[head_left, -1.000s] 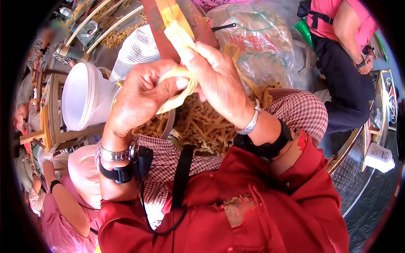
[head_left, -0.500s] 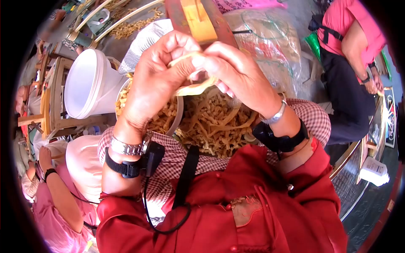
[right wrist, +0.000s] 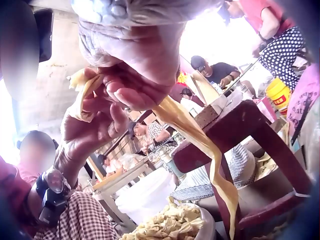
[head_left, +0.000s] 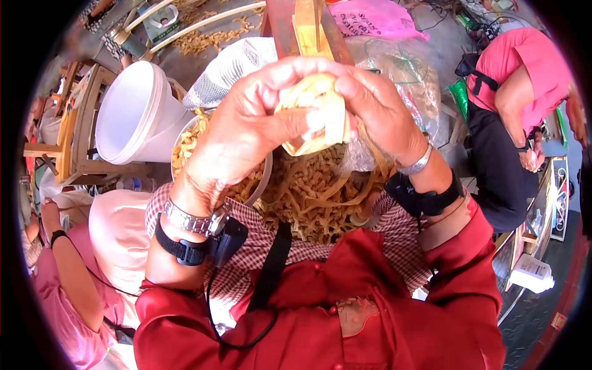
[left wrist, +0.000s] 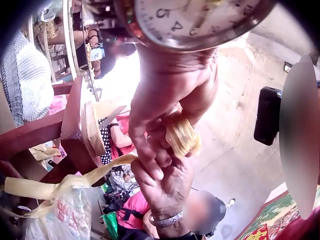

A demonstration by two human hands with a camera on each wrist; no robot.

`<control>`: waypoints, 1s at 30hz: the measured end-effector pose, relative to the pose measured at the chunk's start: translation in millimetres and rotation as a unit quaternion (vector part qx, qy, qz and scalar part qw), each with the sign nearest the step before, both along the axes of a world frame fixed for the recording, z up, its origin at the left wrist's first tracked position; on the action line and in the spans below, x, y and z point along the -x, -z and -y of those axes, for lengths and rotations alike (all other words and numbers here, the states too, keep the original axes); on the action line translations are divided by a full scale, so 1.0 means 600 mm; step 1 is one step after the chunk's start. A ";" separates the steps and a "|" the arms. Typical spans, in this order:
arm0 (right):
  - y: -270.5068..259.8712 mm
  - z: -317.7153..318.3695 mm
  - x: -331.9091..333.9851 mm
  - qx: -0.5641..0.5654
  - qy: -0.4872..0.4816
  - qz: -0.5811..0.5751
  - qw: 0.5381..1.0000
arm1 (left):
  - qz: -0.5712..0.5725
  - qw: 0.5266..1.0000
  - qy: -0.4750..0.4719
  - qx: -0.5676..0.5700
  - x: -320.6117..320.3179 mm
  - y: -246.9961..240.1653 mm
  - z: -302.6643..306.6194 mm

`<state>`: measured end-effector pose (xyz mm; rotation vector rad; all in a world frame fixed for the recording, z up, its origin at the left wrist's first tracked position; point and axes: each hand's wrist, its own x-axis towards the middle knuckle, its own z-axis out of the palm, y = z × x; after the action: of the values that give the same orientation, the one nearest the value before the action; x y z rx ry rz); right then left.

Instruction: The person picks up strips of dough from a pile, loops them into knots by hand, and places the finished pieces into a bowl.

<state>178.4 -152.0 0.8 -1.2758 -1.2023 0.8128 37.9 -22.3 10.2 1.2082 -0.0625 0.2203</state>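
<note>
We see both hands raised together directly above the heap of pale strips point(head_left: 308, 197), and between them sits the coiled strip point(head_left: 314, 114), a flat yellowish band wound on itself. The left hand point(head_left: 246, 129) wraps round the coil from one side, its thumb laid across the face. The right hand point(head_left: 376, 111) meets it from the other side, fingers curled and pinching the outer turn. We judge that the two-sided grip is there to stop the springy band from unwinding. Lifting it clear of the heap probably lets the loose tail point(right wrist: 200, 145) hang free; in the right wrist view it drops from the right hand past the red wooden frame point(head_left: 283, 24), which stands beyond the heap. The heap itself rests on a checked cloth point(head_left: 246, 240) over the lap, likely so that fresh strips lie within reach just under the hands. A white bucket point(head_left: 132, 117) lies tipped on its side to the left of the heap.
</note>
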 end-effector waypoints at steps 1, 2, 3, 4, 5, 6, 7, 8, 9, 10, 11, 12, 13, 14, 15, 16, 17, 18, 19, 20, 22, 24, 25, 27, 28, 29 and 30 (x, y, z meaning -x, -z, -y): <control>0.002 -0.004 -0.005 0.000 -0.012 0.005 1.000 | 0.032 0.999 0.016 0.025 -0.004 0.007 -0.002; 0.005 -0.008 -0.011 -0.001 -0.025 0.010 1.000 | 0.021 1.000 -0.023 0.000 -0.008 0.009 0.001; 0.011 -0.012 -0.017 0.001 -0.030 0.019 0.999 | 0.005 0.997 -0.059 -0.041 -0.011 0.012 0.000; 0.015 -0.014 -0.016 0.006 -0.015 0.022 1.000 | -0.011 0.992 -0.096 -0.082 -0.013 0.014 -0.001; 0.018 -0.015 -0.014 0.011 0.001 0.026 1.000 | -0.034 0.989 -0.105 -0.094 -0.015 0.012 -0.001; 0.022 -0.016 -0.012 0.016 0.017 0.029 0.999 | -0.057 0.986 -0.113 -0.107 -0.017 0.006 0.001; 0.024 -0.018 -0.012 0.042 0.042 0.040 0.997 | -0.080 0.982 -0.120 -0.119 -0.018 0.004 0.001; 0.024 -0.018 -0.013 0.046 0.046 0.038 0.997 | -0.078 0.982 -0.128 -0.112 -0.023 0.012 0.000; 0.023 -0.017 -0.013 0.050 0.051 0.038 0.997 | -0.076 0.982 -0.135 -0.105 -0.029 0.025 -0.003; 0.023 -0.017 -0.014 0.054 0.055 0.037 0.996 | -0.073 0.982 -0.143 -0.098 -0.033 0.028 -0.003; 0.028 -0.018 -0.019 0.031 0.035 0.013 0.999 | -0.068 0.989 -0.127 -0.035 -0.036 0.028 0.004; 0.032 -0.020 -0.023 -0.002 0.034 0.000 0.999 | -0.072 0.993 -0.092 0.002 -0.037 0.022 0.005; 0.037 -0.023 -0.027 -0.036 0.033 -0.013 0.999 | -0.076 0.995 -0.056 0.038 -0.037 0.015 0.005; 0.033 -0.017 -0.035 -0.026 0.037 0.041 0.998 | -0.079 0.994 -0.020 0.075 -0.037 0.011 0.006; 0.030 -0.011 -0.044 -0.017 0.041 0.097 0.994 | -0.079 0.992 0.020 0.092 -0.036 0.011 0.002; 0.026 -0.005 -0.052 -0.009 0.046 0.151 0.987 | -0.072 0.990 0.046 0.108 -0.036 0.011 0.003; 0.027 0.002 -0.055 0.006 0.049 0.106 0.993 | -0.065 0.988 0.072 0.124 -0.038 0.010 0.006; 0.022 0.006 -0.055 0.033 0.059 0.105 0.992 | -0.058 0.984 0.098 0.139 -0.038 0.010 0.008; 0.016 0.010 -0.055 0.061 0.069 0.104 0.990 | -0.051 0.985 0.104 0.127 -0.039 0.007 0.009; 0.016 0.015 -0.054 0.044 0.087 0.091 0.991 | -0.051 0.986 0.092 0.130 -0.039 0.006 0.008; 0.019 0.027 -0.059 0.009 0.121 0.064 0.991 | -0.053 0.987 0.066 0.135 -0.035 0.005 0.004; 0.032 0.048 -0.097 0.011 0.138 0.037 0.990 | 0.001 0.988 0.064 0.143 -0.024 -0.002 -0.015; 0.027 0.063 -0.116 0.018 0.128 0.018 0.992 | 0.008 0.986 0.061 0.156 -0.018 -0.005 -0.025; 0.035 0.075 -0.130 0.033 0.151 0.004 0.988 | 0.016 0.984 0.048 0.170 -0.015 -0.006 -0.027; 0.039 0.074 -0.124 0.060 0.130 0.000 0.990 | 0.017 0.987 0.041 0.157 -0.016 -0.003 -0.028; 0.044 0.072 -0.115 0.088 0.110 -0.006 0.990 | 0.017 0.989 0.033 0.144 -0.018 0.000 -0.030; 0.048 0.068 -0.104 0.115 0.090 -0.012 0.989 | 0.015 0.991 0.027 0.130 -0.021 0.003 -0.033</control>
<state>240.9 -192.9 -28.3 -1.5327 -0.9777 0.8491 50.3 -2.3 8.7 0.9418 -0.0896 0.1933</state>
